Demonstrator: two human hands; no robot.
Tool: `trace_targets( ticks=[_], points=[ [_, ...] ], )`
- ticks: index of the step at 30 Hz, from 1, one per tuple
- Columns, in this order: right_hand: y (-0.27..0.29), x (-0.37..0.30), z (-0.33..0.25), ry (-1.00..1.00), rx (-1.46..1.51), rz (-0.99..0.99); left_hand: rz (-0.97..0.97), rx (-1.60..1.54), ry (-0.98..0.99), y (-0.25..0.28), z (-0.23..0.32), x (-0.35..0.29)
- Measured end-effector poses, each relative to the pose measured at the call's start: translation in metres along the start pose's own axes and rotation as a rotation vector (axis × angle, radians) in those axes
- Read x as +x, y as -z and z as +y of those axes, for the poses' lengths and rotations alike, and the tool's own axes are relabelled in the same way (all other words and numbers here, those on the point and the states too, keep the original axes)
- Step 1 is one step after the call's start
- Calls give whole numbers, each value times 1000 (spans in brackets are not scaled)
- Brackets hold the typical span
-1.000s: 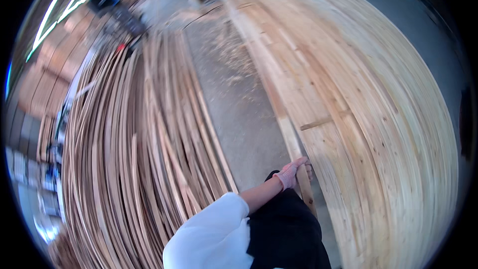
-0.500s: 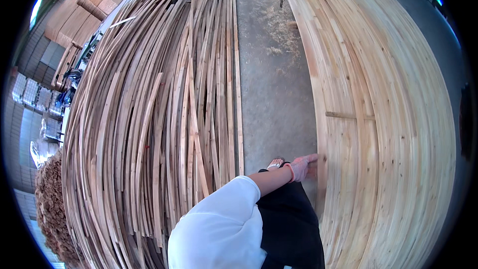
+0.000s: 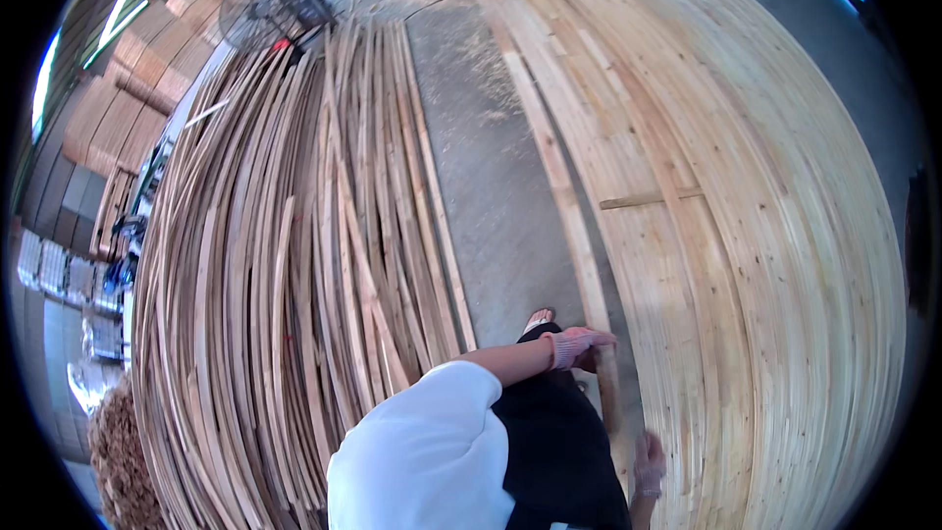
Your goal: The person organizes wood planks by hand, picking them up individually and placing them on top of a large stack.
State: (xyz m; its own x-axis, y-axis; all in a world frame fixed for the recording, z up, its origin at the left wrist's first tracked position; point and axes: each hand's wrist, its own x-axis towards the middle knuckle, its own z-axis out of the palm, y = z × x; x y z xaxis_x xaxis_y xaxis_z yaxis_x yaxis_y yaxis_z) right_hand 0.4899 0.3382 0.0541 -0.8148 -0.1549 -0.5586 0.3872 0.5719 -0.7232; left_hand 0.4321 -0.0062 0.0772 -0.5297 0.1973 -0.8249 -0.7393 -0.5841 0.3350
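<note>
A long, narrow wooden strip (image 3: 561,191) runs from the far end of the aisle back toward me, along the left side of a broad stack of pale boards (image 3: 785,265). Near its close end, my left hand (image 3: 581,344), in a pinkish glove, is closed around it. A narrow gap lies between this strip and the stack. My right hand (image 3: 649,463), also gloved, is lower down beside the stack's near left edge. Its fingers are blurred, and no held object can be made out. A short wooden piece (image 3: 650,199) lies crosswise on the stack.
Many loose strips (image 3: 235,285) cover the floor at left. Grey concrete (image 3: 496,206) with sawdust forms the aisle. A large fan (image 3: 263,15) stands at the far left, near stacked boards (image 3: 113,128). A brown shaggy pile (image 3: 123,451) sits at lower left.
The strip in my left hand has moved left, away from the pale stack, opening a gap. My right hand has come into view at the bottom. The view has shifted and tilted.
</note>
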Motion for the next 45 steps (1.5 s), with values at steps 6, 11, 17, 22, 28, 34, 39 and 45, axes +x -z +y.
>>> trace_targets(
  ticks=[6,11,17,22,28,34,39,45],
  points=[
    [114,-118,194,-666,-107,387,-197,65,-203,53,86,34],
    [136,-140,151,-770,-112,535,51,-145,-466,43,213,21],
    [61,-60,-83,-348,-387,683,394,-420,-749,76,364,114],
    [10,11,-247,-422,-240,655,497,-310,-859,118,485,164],
    [-34,107,-267,-295,-275,614,411,-627,-876,162,577,156],
    [-98,210,-318,-69,-230,534,-98,-384,-305,165,412,155],
    [-129,255,-376,98,-353,173,-604,57,153,102,263,126],
    [-147,279,-401,423,-620,54,-541,157,154,107,238,169]
  ],
)
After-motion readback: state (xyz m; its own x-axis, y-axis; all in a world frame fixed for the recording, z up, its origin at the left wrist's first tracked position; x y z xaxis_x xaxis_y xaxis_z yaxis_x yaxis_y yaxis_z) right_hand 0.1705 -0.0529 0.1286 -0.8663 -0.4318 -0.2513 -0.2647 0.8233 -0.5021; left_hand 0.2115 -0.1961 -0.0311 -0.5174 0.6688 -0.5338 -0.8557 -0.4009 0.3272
